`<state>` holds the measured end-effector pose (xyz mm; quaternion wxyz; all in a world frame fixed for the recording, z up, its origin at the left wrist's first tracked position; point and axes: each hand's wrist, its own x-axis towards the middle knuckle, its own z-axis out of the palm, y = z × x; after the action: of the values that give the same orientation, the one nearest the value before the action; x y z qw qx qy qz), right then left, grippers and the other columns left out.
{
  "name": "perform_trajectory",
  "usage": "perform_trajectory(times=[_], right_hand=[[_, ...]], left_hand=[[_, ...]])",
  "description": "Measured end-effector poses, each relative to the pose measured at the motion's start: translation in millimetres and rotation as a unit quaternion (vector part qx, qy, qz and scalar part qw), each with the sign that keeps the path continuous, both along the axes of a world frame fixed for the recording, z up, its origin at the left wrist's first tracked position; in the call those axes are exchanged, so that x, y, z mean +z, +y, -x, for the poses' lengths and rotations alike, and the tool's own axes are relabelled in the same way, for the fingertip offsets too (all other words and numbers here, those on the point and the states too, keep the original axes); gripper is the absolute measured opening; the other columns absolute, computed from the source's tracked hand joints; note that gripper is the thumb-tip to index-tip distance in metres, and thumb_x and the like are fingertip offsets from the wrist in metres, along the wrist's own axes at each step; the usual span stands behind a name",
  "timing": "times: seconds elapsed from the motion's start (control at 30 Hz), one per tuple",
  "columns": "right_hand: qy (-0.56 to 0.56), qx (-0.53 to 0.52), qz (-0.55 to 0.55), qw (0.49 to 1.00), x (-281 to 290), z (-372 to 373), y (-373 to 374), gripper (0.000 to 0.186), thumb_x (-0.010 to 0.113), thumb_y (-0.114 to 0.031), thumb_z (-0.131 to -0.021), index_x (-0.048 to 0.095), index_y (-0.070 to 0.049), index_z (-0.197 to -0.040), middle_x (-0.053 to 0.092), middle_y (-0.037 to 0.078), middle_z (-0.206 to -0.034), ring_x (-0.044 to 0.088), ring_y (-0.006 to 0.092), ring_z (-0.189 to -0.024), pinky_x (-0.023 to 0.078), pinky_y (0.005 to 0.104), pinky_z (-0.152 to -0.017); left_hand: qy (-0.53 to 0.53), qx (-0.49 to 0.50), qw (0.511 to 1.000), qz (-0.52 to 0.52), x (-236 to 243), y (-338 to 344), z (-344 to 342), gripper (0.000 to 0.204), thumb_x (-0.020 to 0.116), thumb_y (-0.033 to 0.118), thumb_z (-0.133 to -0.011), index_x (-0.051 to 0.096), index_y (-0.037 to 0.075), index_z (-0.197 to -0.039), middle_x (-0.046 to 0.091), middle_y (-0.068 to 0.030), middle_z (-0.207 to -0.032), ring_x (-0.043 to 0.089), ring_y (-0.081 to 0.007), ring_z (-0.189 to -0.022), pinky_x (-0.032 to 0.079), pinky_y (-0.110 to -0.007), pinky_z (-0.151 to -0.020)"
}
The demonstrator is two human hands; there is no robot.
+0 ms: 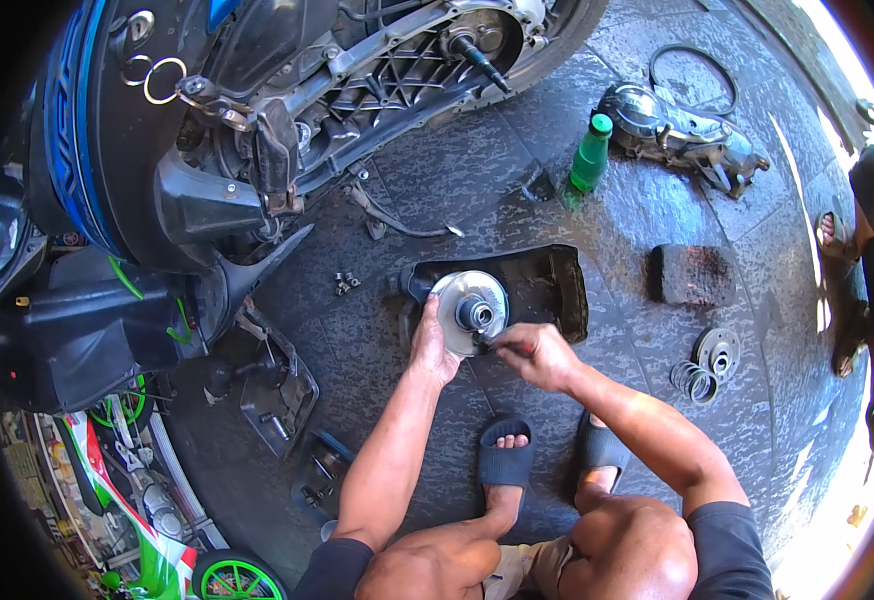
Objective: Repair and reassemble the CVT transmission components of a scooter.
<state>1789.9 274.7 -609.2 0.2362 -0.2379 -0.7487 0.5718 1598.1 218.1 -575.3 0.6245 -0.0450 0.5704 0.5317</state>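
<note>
My left hand (432, 345) grips the rim of a silver pulley disc (452, 290) with a round metal hub (475, 312) at its middle. The disc is held over a black plastic tray (557, 280). My right hand (542, 355) is closed on a small red-handled tool (520, 348) at the lower right edge of the disc; the tool's tip is too small to make out clearly.
A partly dismantled scooter (257, 130) fills the upper left. A green bottle (589, 160), metal engine cover (687, 140), black belt (727, 80), dark block (692, 275), spring (695, 380) and flanged plate (717, 355) lie rightward. Another person's feet (830, 228) show at far right.
</note>
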Motion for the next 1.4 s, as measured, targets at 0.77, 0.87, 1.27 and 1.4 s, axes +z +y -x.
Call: perform_trajectory(times=[0.77, 0.87, 1.27, 1.4], right_hand=[[-0.004, -0.205, 0.110, 0.972, 37, 38, 13, 0.019, 0.066, -0.009, -0.086, 0.073, 0.000, -0.102, 0.071, 0.023, -0.090, 0.074, 0.0297, -0.082, 0.057, 0.0365, -0.073], [-0.010, -0.106, 0.069, 0.992, 38, 27, -14, 0.017, 0.068, -0.009, -0.084, 0.074, -0.003, -0.099, 0.071, 0.021, -0.090, 0.072, 0.0342, -0.084, 0.057, 0.0394, -0.075], [-0.094, -0.183, 0.418, 0.885, 36, 37, -15, 0.019, 0.069, -0.013, -0.092, 0.071, 0.004, -0.100, 0.071, 0.006, -0.083, 0.064, 0.0097, -0.075, 0.053, 0.0269, -0.070], [-0.013, -0.139, 0.341, 0.930, 35, 29, -18, 0.021, 0.066, -0.014, -0.086, 0.074, 0.000, -0.100, 0.075, 0.010, -0.082, 0.069, 0.0137, -0.078, 0.054, 0.0314, -0.075]], left_hand=[[0.026, -0.042, 0.999, -0.020, 5, 3, -20, 0.064, 0.022, 0.052, -0.105, 0.041, 0.008, -0.147, 0.053, -0.0103, -0.142, 0.054, -0.0240, -0.128, 0.044, -0.041, -0.110], [0.001, -0.032, 0.999, 0.002, 8, 4, -13, 0.066, 0.018, 0.055, -0.104, 0.042, 0.010, -0.146, 0.051, -0.0097, -0.145, 0.053, -0.0239, -0.129, 0.045, -0.042, -0.107], [-0.020, 0.005, 1.000, -0.021, 6, -2, -9, 0.071, 0.020, 0.061, -0.101, 0.047, 0.011, -0.143, 0.057, -0.0091, -0.138, 0.054, -0.0258, -0.128, 0.045, -0.045, -0.107], [-0.037, 0.002, 0.999, -0.004, 6, -2, -8, 0.072, 0.022, 0.061, -0.099, 0.046, 0.010, -0.144, 0.055, -0.0091, -0.140, 0.053, -0.0264, -0.129, 0.044, -0.045, -0.108]])
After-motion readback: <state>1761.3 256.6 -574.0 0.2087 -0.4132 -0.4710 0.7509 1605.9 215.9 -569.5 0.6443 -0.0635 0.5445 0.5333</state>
